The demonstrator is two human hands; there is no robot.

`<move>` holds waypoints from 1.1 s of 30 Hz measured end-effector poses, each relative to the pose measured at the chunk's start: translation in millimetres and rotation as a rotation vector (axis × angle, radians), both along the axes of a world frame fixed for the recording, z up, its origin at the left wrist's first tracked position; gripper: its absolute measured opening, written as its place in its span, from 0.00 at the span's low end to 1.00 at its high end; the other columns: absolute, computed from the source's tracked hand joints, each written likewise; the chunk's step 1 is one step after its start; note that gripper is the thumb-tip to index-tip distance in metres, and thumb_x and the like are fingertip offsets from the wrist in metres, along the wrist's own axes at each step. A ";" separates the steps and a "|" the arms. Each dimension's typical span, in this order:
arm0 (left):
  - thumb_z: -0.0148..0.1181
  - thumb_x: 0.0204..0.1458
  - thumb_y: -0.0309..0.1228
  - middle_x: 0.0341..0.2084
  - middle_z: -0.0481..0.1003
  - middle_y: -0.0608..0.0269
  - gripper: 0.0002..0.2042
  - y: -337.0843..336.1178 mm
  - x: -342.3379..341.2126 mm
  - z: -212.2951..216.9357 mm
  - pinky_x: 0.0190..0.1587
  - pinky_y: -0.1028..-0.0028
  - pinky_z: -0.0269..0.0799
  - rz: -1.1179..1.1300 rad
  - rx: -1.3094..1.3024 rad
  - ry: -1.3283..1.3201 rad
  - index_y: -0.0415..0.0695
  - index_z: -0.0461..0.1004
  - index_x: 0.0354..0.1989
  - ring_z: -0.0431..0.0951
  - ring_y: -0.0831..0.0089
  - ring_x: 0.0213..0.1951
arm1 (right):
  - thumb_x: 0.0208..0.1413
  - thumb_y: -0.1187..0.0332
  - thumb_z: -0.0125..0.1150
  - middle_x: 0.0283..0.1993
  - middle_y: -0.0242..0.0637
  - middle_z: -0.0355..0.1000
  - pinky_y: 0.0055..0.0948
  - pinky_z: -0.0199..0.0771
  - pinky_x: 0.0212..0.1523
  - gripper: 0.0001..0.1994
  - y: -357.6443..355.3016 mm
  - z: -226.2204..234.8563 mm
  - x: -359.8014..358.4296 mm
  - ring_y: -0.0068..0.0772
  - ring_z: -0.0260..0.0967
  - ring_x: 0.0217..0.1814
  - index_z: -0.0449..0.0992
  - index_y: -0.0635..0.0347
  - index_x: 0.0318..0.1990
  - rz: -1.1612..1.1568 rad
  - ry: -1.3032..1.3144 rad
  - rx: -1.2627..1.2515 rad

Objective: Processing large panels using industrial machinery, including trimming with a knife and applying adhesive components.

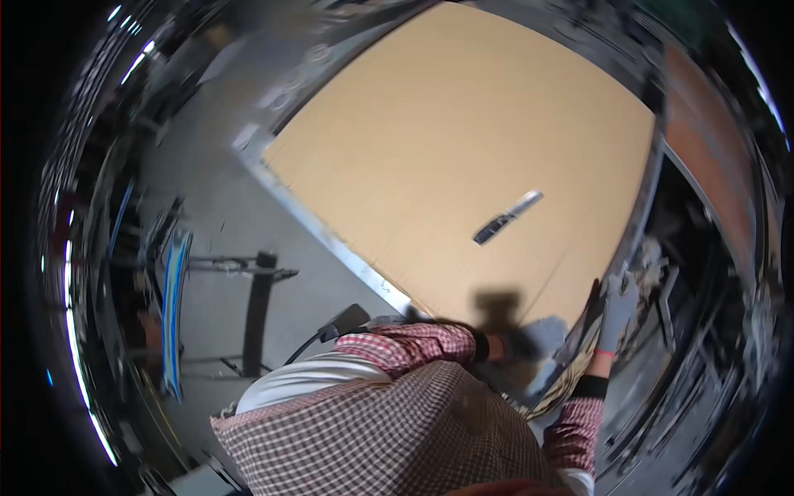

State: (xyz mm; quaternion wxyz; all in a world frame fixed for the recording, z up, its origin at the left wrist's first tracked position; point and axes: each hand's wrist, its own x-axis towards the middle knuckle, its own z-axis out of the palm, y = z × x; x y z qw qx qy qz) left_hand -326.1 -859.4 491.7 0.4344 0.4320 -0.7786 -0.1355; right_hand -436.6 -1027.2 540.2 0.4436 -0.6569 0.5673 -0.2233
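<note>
Board (463, 124) flat on table (354, 263), held up. Knife (507, 219) on board, likely for easy reach. Left hand (536, 343) at near corner, right hand (616, 312) by right edge; can't tell if fingers grip.

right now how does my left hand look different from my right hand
Your left hand points toward the right across your front, while your right hand points away from you. The left is by the near corner of the tan panel, the right beside its right edge. Shadow darkens much of the left; the right looks lighter. Both wear grey gloves, with black cuffs behind them.
</note>
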 end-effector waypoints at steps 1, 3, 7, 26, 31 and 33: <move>0.51 0.46 0.30 0.29 0.69 0.52 0.06 0.2 4.0 3.5 0.40 0.62 0.67 0.075 -0.153 -0.024 0.42 0.71 0.24 0.70 0.58 0.36 | 0.53 0.62 0.60 0.48 0.42 0.72 0.30 0.72 0.47 0.23 6.8 36.3 51.5 0.34 0.70 0.46 0.68 0.62 0.55 0.010 -0.117 0.052; 0.51 0.45 0.29 0.29 0.70 0.52 0.05 10.0 11.4 -0.1 0.40 0.62 0.68 -0.026 -0.115 -0.041 0.42 0.71 0.25 0.70 0.59 0.36 | 0.53 0.58 0.58 0.41 0.44 0.75 0.39 0.73 0.43 0.19 34.5 68.8 142.1 0.42 0.75 0.38 0.72 0.61 0.46 0.197 0.089 -0.206; 0.51 0.45 0.28 0.29 0.70 0.52 0.05 36.6 30.8 -12.7 0.40 0.63 0.68 -0.097 -0.085 -0.017 0.42 0.71 0.25 0.70 0.59 0.36 | 0.47 0.46 0.59 0.40 0.54 0.73 0.48 0.72 0.44 0.36 57.2 34.0 257.5 0.54 0.73 0.42 0.61 0.62 0.58 0.237 0.518 -0.334; 0.54 0.40 0.27 0.35 0.72 0.46 0.12 -20.1 17.0 -6.5 0.44 0.59 0.68 -0.118 0.100 -0.093 0.38 0.72 0.36 0.71 0.49 0.38 | 0.65 0.64 0.43 0.36 0.43 0.72 0.24 0.72 0.27 0.17 309.8 94.2 -40.5 0.26 0.70 0.28 0.63 0.65 0.55 -0.599 -0.850 0.457; 0.52 0.41 0.28 0.35 0.70 0.51 0.11 -36.3 8.6 2.8 0.43 0.60 0.67 -0.214 -0.080 -0.105 0.38 0.71 0.34 0.70 0.52 0.39 | 0.65 0.57 0.44 0.21 0.28 0.68 0.19 0.52 0.15 0.16 339.7 32.8 -46.4 0.16 0.57 0.15 0.73 0.60 0.37 -0.825 -0.503 0.484; 0.56 0.43 0.31 0.39 0.72 0.50 0.16 -24.0 15.3 12.4 0.46 0.60 0.67 -0.216 0.071 -0.209 0.36 0.72 0.41 0.70 0.51 0.43 | 0.64 0.58 0.45 0.22 0.29 0.69 0.20 0.53 0.14 0.15 336.8 40.3 -43.4 0.16 0.56 0.14 0.71 0.59 0.34 -0.719 -0.513 0.471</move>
